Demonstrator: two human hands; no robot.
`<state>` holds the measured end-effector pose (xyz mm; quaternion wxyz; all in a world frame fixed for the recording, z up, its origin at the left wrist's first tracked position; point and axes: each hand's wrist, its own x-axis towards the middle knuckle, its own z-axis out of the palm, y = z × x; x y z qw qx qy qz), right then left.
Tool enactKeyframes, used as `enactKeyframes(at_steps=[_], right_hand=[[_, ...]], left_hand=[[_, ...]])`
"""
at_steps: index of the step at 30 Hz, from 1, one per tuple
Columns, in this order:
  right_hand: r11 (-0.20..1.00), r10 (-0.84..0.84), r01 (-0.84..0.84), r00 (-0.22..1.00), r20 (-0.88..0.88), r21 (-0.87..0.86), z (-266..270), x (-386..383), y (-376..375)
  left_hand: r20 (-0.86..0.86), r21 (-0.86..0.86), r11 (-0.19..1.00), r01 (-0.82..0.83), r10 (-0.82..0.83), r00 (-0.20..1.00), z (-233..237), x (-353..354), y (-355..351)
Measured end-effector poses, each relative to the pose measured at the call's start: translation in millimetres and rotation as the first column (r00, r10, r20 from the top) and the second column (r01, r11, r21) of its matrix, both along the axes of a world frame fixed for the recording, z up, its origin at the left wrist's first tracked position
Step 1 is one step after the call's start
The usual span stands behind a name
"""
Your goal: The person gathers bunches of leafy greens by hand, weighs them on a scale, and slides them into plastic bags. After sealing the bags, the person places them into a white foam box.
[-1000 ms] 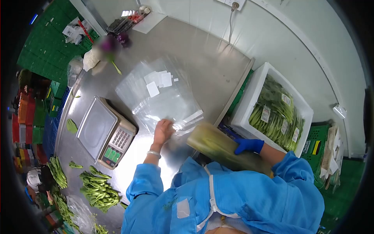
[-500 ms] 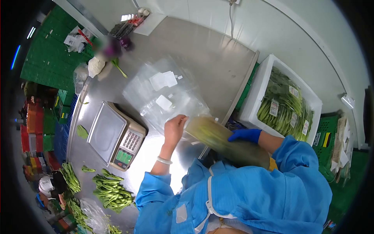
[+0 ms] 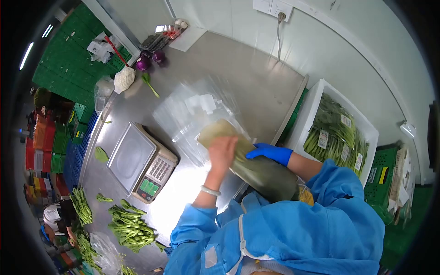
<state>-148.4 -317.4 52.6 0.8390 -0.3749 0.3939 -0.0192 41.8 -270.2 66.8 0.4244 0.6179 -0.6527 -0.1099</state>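
Observation:
A plastic bag of leafy greens [image 3: 270,181] lies slantwise in front of my body, its far end over the pile of clear bags. My left hand [image 3: 222,152], bare with a pale bracelet at the wrist, closes around the bag near its far end and is slightly blurred. From the other side, my right hand [image 3: 271,153] in a blue glove grips the bag's upper edge. Flat clear plastic bags [image 3: 183,121] are spread on the metal table beyond, with white labels [image 3: 205,103] on them.
A scale [image 3: 143,162] stands left of my hands. Loose green stalks [image 3: 131,227] lie at the near left. At right, a white foam box [image 3: 316,94] contains labelled bagged greens [image 3: 337,128]. Red onions [image 3: 143,63] and a netted white item [image 3: 124,80] sit far left. Another person [image 3: 57,217] is at lower left.
My left hand has moved right from the bag's end onto its side. My right hand has shifted left along the bag, and the bag's far end is raised further over the clear bags.

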Motion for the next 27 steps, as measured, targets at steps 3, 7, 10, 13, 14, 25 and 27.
enactKeyframes(at_steps=[3, 7, 10, 13, 14, 25, 27], right_hand=[[1.000, 0.009, -0.008, 0.999, 0.034, -0.026, -7, 11, -2], [0.993, 0.001, 0.010, 0.996, 0.092, -0.121, -13, 32, -19], [0.970, -0.043, 0.072, 0.991, 0.125, -0.234, 21, 56, -13], [0.872, -0.065, 0.123, 0.989, 0.136, -0.474, 22, 89, -10], [0.830, -0.088, 0.154, 0.985, 0.147, -0.536, 20, 95, -4], [0.819, -0.126, 0.303, 0.923, 0.363, -0.487, 32, 26, 91], [0.422, -0.209, 0.201, 0.970, 0.121, -0.884, 29, 24, 90]], left_hand=[[0.087, -0.106, 0.918, 0.382, -0.374, 0.923, 25, -26, 2], [-0.205, -0.216, 0.961, -0.174, 0.130, 0.970, 26, 9, 18], [-0.736, 0.159, 0.797, -0.583, 0.489, 0.468, 13, 22, 14], [-0.927, 0.349, 0.920, 0.181, 0.367, -0.075, 10, 26, 36], [-0.931, 0.351, 0.918, 0.183, 0.363, -0.031, 9, 31, 43], [-0.960, 0.239, 0.964, 0.113, 0.252, -0.121, 19, 45, 137], [-0.963, 0.213, 0.970, 0.119, 0.229, -0.143, 14, 41, 140]])
